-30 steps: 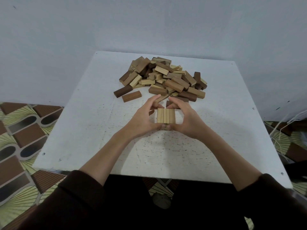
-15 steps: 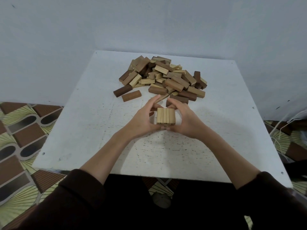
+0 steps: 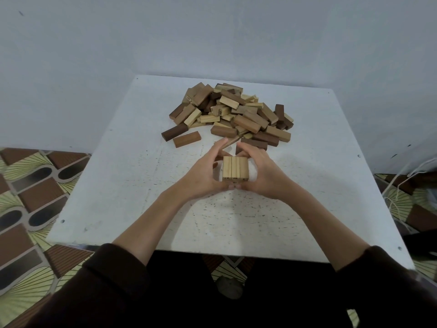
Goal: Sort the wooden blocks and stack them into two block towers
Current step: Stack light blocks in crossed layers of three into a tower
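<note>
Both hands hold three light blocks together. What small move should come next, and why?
Probably let go and reach for more light blocks: the three light blocks sit side by side between left hand and right hand, and the pile remains unsorted.

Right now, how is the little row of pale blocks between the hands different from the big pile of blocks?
The neat row of three pale wooden blocks lies side by side; the jumbled pile of wooden blocks lies every way. The row is one colour; the pile mixes pale and dark brown. Both are wooden blocks on the white table.
</note>
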{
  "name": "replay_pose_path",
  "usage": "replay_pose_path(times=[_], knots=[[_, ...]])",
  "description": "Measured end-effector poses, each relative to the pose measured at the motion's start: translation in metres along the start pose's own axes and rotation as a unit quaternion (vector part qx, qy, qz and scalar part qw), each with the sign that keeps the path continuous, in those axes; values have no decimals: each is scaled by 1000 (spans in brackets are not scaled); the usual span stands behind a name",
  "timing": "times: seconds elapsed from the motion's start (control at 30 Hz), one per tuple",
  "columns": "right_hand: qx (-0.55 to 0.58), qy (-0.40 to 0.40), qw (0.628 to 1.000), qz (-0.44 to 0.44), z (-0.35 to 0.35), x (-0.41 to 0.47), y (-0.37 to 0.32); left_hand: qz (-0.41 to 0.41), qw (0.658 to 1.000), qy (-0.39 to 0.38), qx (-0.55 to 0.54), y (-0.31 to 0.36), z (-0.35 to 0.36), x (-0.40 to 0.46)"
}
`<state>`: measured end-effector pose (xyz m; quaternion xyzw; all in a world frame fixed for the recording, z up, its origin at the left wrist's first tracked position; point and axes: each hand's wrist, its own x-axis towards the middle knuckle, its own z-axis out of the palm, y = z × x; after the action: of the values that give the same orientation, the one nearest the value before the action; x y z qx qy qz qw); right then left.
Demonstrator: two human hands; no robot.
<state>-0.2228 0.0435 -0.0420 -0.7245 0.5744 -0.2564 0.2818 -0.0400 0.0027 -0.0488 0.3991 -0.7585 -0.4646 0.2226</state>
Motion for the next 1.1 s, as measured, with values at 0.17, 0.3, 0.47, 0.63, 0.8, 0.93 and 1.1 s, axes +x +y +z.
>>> replay_pose_path(times=[0.17,0.3,0.47,0.63,0.8,0.93,1.1], knots=[[31,-5,999,6,-19,7,-11,-1,1000,-14,-17,7,-24,-9],[42,33,998,27,-34,34,-29,-29,998,55,-2,5,-59,-1],[-113,104,987,46,-36,94,-31,-66,980,169,83,-5,-88,37],[-276,113,954,37,-32,135,-29,-55,965,163,200,-16,-95,73],[-338,80,936,60,-34,157,-26,-66,947,142,281,-25,-94,97],[-356,66,931,52,-32,159,-23,-62,928,141,339,-28,-89,105],[-277,62,957,63,-28,162,-15,-37,916,161,364,-30,-78,109]])
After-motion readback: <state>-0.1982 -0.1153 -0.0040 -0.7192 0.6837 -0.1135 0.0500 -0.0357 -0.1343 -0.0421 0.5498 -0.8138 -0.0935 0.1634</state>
